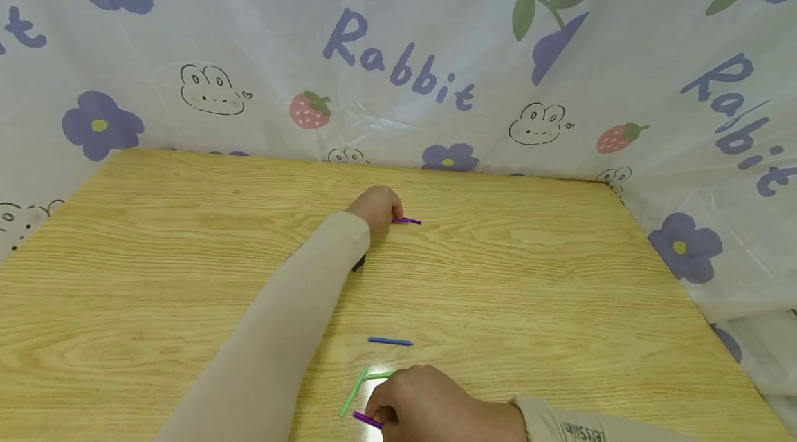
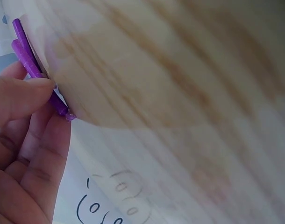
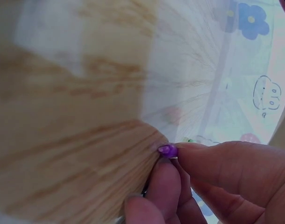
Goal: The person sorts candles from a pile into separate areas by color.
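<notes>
At the far middle of the table, my left hand (image 1: 376, 209) reaches out and pinches a thin purple stick (image 1: 407, 221) low over the wood. Up close in the left wrist view, two purple sticks (image 2: 26, 56) lie side by side at the thumb and fingertips, partly covered by the thumb. My right hand (image 1: 429, 400), near the front edge, pinches another purple stick (image 1: 366, 419); its end (image 3: 168, 150) pokes out between thumb and forefinger in the right wrist view. Beside it, two green sticks (image 1: 353, 392) meet at an angle, one partly hidden behind the right hand.
A blue stick (image 1: 390, 341) lies on the wooden table (image 1: 529, 290) beyond the right hand. Under the left wrist a small black object (image 1: 358, 263) shows. A white curtain (image 1: 261, 34) printed with rabbits and flowers hangs behind the far edge and along the sides.
</notes>
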Motion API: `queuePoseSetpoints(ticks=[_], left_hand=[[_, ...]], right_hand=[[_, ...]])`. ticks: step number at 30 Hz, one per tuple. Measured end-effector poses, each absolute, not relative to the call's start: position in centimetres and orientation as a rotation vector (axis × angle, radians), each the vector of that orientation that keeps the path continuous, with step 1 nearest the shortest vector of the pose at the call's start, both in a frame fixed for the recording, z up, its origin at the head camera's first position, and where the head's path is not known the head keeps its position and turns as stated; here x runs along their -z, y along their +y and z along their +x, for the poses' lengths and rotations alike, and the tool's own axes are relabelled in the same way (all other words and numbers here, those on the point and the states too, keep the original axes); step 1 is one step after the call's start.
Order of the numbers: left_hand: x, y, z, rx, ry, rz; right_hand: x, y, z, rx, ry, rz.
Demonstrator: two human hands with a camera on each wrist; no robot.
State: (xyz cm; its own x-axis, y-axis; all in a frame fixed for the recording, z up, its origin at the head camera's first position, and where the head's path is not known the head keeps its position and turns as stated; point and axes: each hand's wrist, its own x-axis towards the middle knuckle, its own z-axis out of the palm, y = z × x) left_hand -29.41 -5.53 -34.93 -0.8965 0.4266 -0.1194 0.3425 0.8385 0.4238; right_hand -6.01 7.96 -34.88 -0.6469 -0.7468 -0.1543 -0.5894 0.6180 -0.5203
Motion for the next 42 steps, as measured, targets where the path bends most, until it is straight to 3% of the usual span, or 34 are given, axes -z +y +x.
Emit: queuePoseSetpoints(ticks=[22,42], left_hand=[[34.2,-6.1,-29.2,-0.632,2.814,0.641],[30.0,-6.9,-27.2,-1.048,2.732,0.700]], right_hand=[[34.6,8.0,-6.1,0.660,2.468,-1.053],[34.7,8.2,-5.9,0.690,2.447,-1.048]])
